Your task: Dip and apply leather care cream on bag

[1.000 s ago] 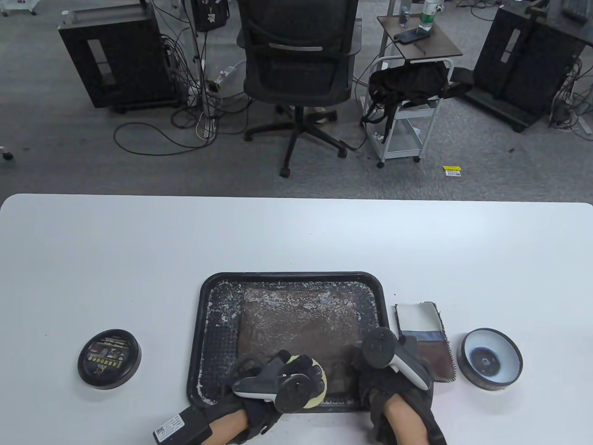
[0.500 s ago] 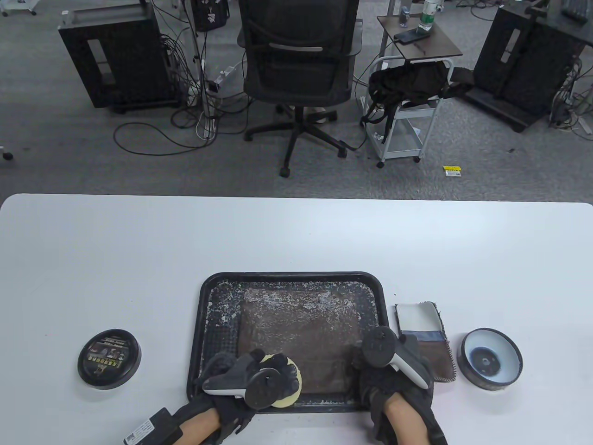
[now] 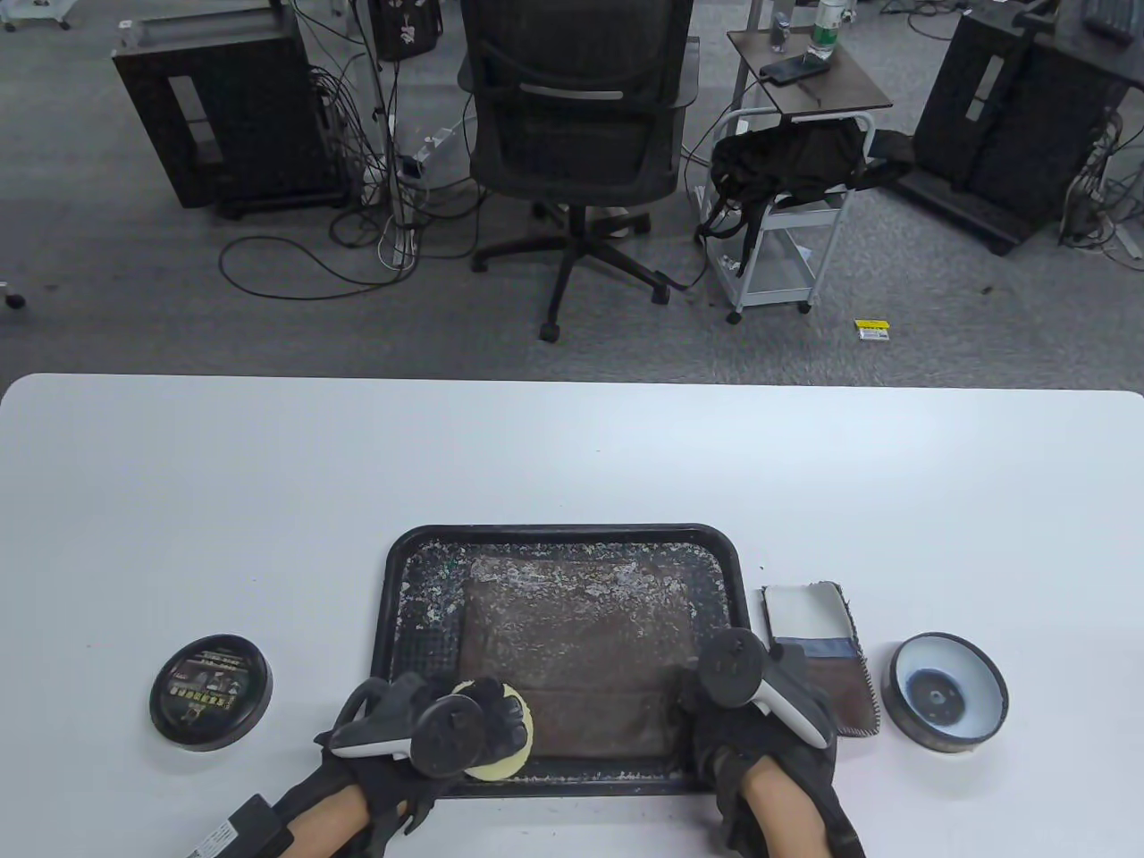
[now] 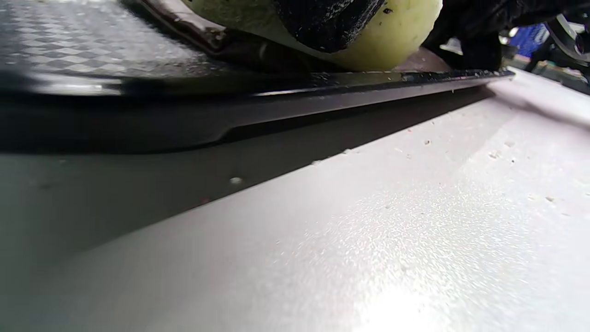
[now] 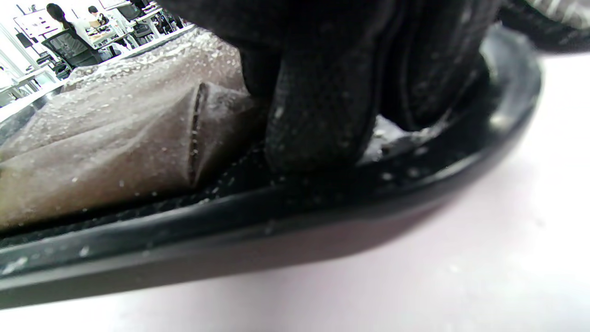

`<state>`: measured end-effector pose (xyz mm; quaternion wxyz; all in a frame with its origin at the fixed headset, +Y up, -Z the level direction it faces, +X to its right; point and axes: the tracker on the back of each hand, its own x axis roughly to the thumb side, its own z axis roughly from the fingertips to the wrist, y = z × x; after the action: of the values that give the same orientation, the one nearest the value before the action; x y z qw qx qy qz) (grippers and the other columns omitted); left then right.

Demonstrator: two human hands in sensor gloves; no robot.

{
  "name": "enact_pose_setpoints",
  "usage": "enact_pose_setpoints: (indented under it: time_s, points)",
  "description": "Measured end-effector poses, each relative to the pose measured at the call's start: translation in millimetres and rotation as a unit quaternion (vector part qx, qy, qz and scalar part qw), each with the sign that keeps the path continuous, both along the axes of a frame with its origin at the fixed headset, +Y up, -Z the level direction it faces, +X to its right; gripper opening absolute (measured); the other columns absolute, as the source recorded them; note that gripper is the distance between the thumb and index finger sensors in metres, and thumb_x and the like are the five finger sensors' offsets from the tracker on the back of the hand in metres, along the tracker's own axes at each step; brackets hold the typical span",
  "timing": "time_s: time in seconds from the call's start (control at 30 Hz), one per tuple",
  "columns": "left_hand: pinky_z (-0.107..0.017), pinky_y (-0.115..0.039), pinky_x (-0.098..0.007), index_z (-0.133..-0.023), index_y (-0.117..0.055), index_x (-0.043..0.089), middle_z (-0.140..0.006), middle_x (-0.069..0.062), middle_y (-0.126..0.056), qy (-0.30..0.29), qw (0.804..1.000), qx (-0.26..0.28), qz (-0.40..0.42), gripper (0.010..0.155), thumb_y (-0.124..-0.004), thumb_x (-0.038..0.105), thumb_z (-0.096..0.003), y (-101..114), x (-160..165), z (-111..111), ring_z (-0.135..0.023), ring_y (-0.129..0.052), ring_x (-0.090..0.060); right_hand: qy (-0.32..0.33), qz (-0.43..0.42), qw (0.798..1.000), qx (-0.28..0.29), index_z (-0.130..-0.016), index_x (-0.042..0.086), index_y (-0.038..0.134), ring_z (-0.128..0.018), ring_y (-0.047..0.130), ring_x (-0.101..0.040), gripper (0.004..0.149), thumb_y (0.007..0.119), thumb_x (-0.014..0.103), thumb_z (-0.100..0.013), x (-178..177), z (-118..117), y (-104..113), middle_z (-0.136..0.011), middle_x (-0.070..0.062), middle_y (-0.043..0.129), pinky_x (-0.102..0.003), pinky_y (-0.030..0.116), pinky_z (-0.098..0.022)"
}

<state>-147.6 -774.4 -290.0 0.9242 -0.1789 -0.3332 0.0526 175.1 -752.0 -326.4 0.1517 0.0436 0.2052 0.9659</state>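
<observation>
Presently the application step is under way. The bag [image 3: 572,652], brown and flat, lies in the black tray [image 3: 398,608] on the worktop [image 3: 572,456]. The left hand [image 3: 438,728] grips a yellow sponge [image 3: 500,764], its fingers [image 3: 496,706] curled over the top, pressing it onto the bag's near left corner. The right hand [image 3: 760,715] rests at the bag's near right corner, its fingers [image 5: 318,115] bearing down on the tray floor just beside the bag.

The open tin [image 3: 946,693] stands to the right, its lid [image 3: 210,691] to the left. White flecks cover much of the bag, densest at the far edge; in my judgement coverage is partial and spreading remains.

The trackers hide most of both hands from above. How the right fingers lie, spread or together, cannot be told. Cream left in the tin is unclear.
</observation>
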Motion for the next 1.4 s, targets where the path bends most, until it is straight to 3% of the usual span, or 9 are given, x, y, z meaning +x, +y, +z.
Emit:
enact_pose_setpoints:
  time_s: [0.63,0.83,1.07,1.23,1.3,1.4]
  points:
    - [-0.080,-0.038,-0.053,-0.092,-0.063,0.047,-0.108,0.022,-0.049,0.062,0.996,-0.040,-0.049,0.060,-0.077,0.023,-0.0396,1,-38,-5,-0.108,-0.043,-0.009,0.001,-0.009,1.000,-0.005,-0.103,0.013,0.046,-0.042,0.105,-0.017,0.065,0.070,0.015,-0.042,1,0,-1,-0.091,-0.001,0.074,-0.043,0.087,-0.041]
    - [-0.079,-0.041,-0.054,-0.093,-0.063,0.045,-0.108,0.019,-0.051,0.057,0.997,-0.018,-0.042,0.060,-0.077,0.023,-0.0393,1,-37,-3,-0.108,-0.045,-0.012,0.004,-0.023,1.000,0.000,-0.102,0.012,0.047,-0.042,0.106,-0.017,0.064,0.070,0.015,-0.042,2,1,-2,-0.091,-0.003,0.074,-0.043,0.087,-0.041]
    - [-0.077,-0.045,-0.055,-0.095,-0.063,0.042,-0.109,0.015,-0.055,0.068,0.996,-0.033,0.044,0.060,-0.077,0.024,-0.0393,6,-50,-5,-0.107,-0.051,-0.016,0.031,-0.050,0.997,0.053,-0.101,0.007,0.054,-0.039,0.106,-0.017,0.063,0.076,0.023,-0.043,3,5,0,-0.089,-0.012,0.079,-0.043,0.088,-0.040]
    - [-0.077,-0.047,-0.056,-0.096,-0.061,0.041,-0.109,0.013,-0.055,0.079,0.989,-0.018,0.125,0.061,-0.077,0.025,-0.0398,19,-58,-6,-0.107,-0.052,-0.018,0.010,-0.073,0.988,0.139,-0.096,0.009,0.073,-0.051,0.104,-0.024,0.058,0.082,0.029,-0.042,9,8,15,-0.083,-0.015,0.090,-0.049,0.084,-0.047]
    - [-0.077,-0.047,-0.056,-0.097,-0.059,0.041,-0.110,0.012,-0.054,0.095,0.985,0.015,0.146,0.061,-0.077,0.025,-0.0402,23,-60,-6,-0.107,-0.052,-0.019,0.000,-0.009,0.982,0.187,-0.095,0.013,0.078,-0.062,0.100,-0.027,0.058,0.084,0.035,-0.042,12,10,21,-0.085,-0.013,0.090,-0.052,0.080,-0.052]
    - [-0.077,-0.046,-0.056,-0.097,-0.058,0.040,-0.110,0.011,-0.053,0.115,0.981,0.050,0.150,0.061,-0.077,0.025,-0.0406,25,-62,-7,-0.107,-0.051,-0.019,-0.008,0.068,0.978,0.196,-0.089,0.011,0.087,-0.076,0.090,-0.033,0.057,0.084,0.043,-0.041,10,12,20,-0.096,-0.014,0.079,-0.057,0.074,-0.059]
